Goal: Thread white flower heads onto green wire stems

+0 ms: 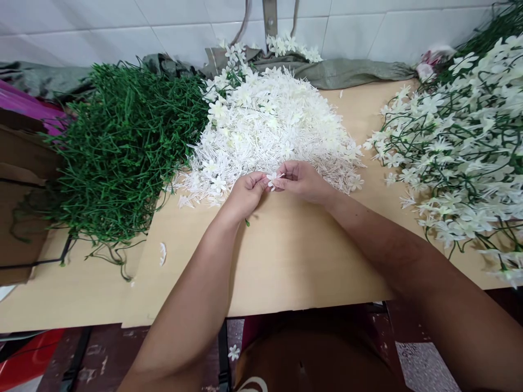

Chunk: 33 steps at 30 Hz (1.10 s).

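Over the table, my left hand (247, 195) and my right hand (305, 181) meet, both closed in a pinch. Between their fingertips is a small white artificial flower (272, 180), its petals spread. A green stem tip (247, 222) shows just below my left hand; whether my fingers hold it is hidden. Right behind both hands rises a heap of loose white flower pieces (281, 125), thin strands and petals mixed. To the left lies a large tangle of green plastic stems (126, 147).
On the right lie white flowers on green stems (461, 147). A cardboard box (20, 207) stands at the left edge. One white piece (162, 253) rests on the tabletop (294, 261). Grey-green cloth (351, 72) runs along the tiled wall (368, 32). A white flower (233, 353) appears below the table edge.
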Each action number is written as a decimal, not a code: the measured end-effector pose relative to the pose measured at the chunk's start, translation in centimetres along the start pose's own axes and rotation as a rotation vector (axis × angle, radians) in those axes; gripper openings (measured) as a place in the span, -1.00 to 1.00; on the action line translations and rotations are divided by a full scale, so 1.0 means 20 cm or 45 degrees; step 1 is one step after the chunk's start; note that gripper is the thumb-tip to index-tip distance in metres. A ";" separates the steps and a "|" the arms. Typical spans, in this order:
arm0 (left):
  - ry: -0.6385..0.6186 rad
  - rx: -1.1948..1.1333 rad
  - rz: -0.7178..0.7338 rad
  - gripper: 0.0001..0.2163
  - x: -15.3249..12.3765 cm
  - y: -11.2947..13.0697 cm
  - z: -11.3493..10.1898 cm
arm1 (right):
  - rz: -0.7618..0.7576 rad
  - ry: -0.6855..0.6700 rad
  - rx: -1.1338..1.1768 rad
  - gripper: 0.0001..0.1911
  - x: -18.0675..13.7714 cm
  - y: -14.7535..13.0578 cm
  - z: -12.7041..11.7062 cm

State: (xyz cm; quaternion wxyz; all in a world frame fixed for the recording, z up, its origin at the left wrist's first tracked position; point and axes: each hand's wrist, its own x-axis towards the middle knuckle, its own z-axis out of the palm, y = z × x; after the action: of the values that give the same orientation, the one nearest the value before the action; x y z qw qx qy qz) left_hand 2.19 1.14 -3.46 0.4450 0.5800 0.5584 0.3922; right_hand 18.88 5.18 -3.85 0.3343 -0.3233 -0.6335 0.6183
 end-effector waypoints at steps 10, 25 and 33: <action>0.003 0.000 -0.018 -0.74 0.00 -0.01 0.00 | 0.039 -0.054 0.096 -0.56 0.01 0.00 -0.03; -0.032 -0.136 0.016 -0.76 -0.02 0.02 0.02 | 0.111 0.077 0.019 -0.68 -0.02 -0.04 0.08; -0.218 -0.031 -0.048 -0.60 -0.04 0.05 -0.01 | 0.269 -0.491 -0.495 -0.83 -0.06 -0.22 -0.15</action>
State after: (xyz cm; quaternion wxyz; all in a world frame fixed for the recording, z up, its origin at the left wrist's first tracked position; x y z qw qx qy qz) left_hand 2.20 0.46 -2.43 0.5054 0.5954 0.5242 0.3395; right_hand 21.98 5.76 0.51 0.0733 -0.3220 -0.7547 0.5669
